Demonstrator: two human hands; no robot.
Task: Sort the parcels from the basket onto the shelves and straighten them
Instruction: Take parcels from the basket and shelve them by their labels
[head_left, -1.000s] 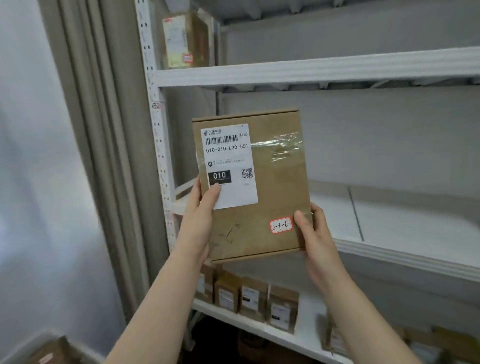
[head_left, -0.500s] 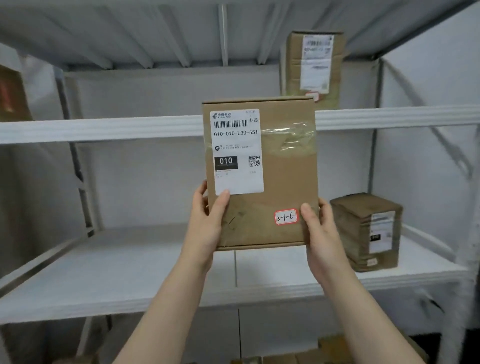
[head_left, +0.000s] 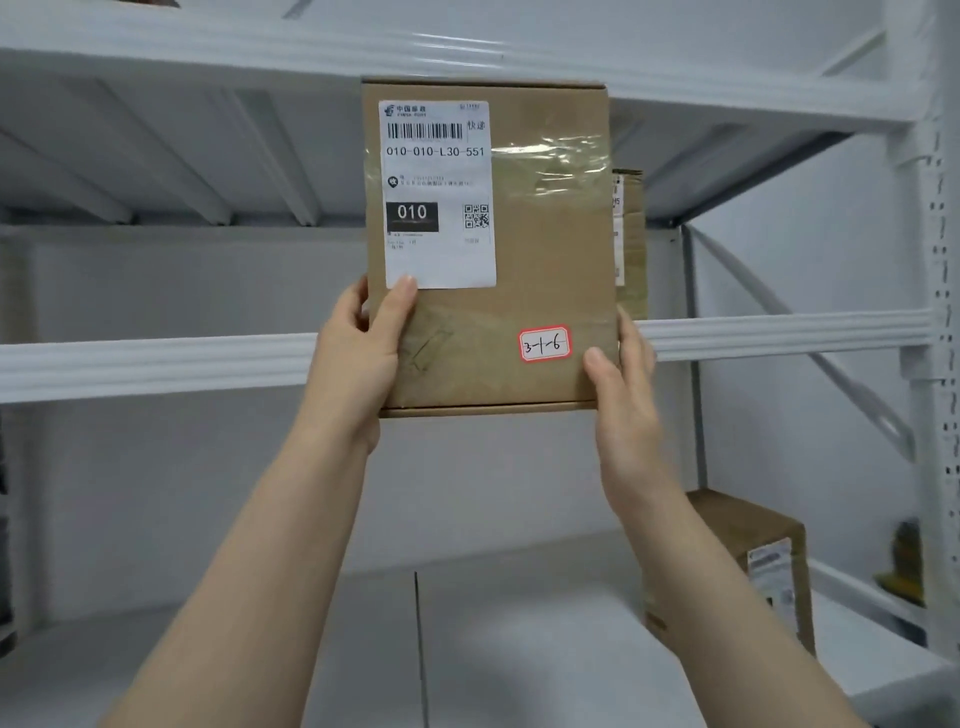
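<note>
I hold a flat brown cardboard parcel (head_left: 545, 260) upright in front of me with both hands, its broad face turned toward me. It is in the air, in front of the white metal shelves, resting on none of them.

My left hand (head_left: 358, 358) grasps its lower left edge. The thumb lies on the front and touches the bottom corner of a white printed shipping label (head_left: 436, 192), and the fingers curl behind the box. My right hand (head_left: 623, 384) grasps the lower right edge, thumb on the front near the corner and fingers wrapped round the side.

The label fills the upper left of the face. It carries a barcode, the code 010-010-L30-551, a black block reading 010 and a small QR square. A strip of clear tape (head_left: 550, 156) runs across the upper right. Just left of my right thumb sits a small red-bordered sticker (head_left: 544, 344) handwritten 3-1-6.

The parcel's lower part crosses the front rail of the middle shelf (head_left: 156, 364), and its top reaches the rail of the upper shelf (head_left: 208, 47). Behind its right edge a second brown cardboard parcel (head_left: 629, 239) stands upright on the middle shelf, mostly hidden. On the lower shelf (head_left: 519, 649), at the right and partly behind my right forearm, stands a brown cardboard box (head_left: 753, 545) with a white label on its side.
</note>
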